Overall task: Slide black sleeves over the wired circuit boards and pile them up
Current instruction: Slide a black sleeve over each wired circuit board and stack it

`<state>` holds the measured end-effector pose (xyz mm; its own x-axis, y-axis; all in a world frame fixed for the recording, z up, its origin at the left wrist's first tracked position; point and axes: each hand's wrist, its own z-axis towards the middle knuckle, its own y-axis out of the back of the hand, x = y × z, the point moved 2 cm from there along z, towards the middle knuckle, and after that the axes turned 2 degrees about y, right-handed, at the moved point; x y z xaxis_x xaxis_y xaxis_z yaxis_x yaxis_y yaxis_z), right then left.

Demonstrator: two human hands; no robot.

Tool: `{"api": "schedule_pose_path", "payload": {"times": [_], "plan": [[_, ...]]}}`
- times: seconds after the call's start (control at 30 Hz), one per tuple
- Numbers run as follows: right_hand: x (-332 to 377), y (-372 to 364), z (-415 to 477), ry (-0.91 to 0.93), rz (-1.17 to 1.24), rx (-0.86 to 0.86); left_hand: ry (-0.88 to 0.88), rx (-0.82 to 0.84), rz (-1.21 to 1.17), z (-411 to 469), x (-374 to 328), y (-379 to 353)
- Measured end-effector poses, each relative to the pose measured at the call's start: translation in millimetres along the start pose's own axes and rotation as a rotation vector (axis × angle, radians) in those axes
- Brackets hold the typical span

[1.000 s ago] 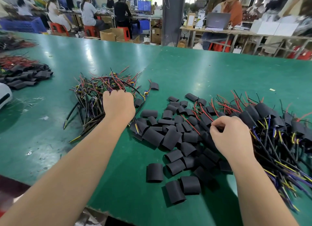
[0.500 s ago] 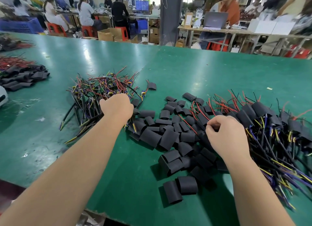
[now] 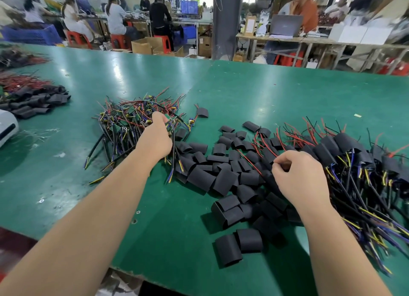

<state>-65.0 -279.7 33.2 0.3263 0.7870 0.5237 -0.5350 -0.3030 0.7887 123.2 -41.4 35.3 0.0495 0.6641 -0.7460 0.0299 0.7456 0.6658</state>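
Observation:
On the green table (image 3: 265,92), a tangle of bare wired circuit boards (image 3: 128,118) lies at centre left. My left hand (image 3: 156,138) is at its right edge and grips one green wired board (image 3: 170,124), whose black cable hangs down past my palm. Loose black sleeves (image 3: 223,174) are scattered across the middle. My right hand (image 3: 298,174) rests among them with fingers curled; its fingertips pinch something dark that I cannot make out. A pile of sleeved boards (image 3: 354,158) with trailing wires lies on the right.
Another heap of black sleeves and red wires (image 3: 31,101) lies at the far left, next to a white device (image 3: 6,127). The table's near edge (image 3: 155,275) runs below my forearms. People sit at benches beyond the table.
My left hand has risen slightly from the tangle with a green board in its grip. My right hand has stayed at the sleeve heap.

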Motion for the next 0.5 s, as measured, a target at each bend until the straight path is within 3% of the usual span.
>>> {"api": "schedule_pose_path", "payload": {"times": [0.1, 0.23, 0.37, 0.5], "plan": [[0.1, 0.2, 0.0, -0.003, 0.0, -0.001, -0.119, -0.061, 0.174, -0.2, 4.7, -0.8], [0.1, 0.5, 0.2, -0.002, 0.0, 0.003, -0.071, -0.227, 0.245, -0.7, 7.9, 2.5], [0.6, 0.6, 0.1, -0.005, -0.003, 0.004, -0.136, -0.264, 0.443, -4.1, 10.9, 7.7], [1.4, 2.2, -1.0, -0.005, 0.007, 0.01, -0.175, -0.287, 0.481, -1.6, 8.7, 11.8]]}}
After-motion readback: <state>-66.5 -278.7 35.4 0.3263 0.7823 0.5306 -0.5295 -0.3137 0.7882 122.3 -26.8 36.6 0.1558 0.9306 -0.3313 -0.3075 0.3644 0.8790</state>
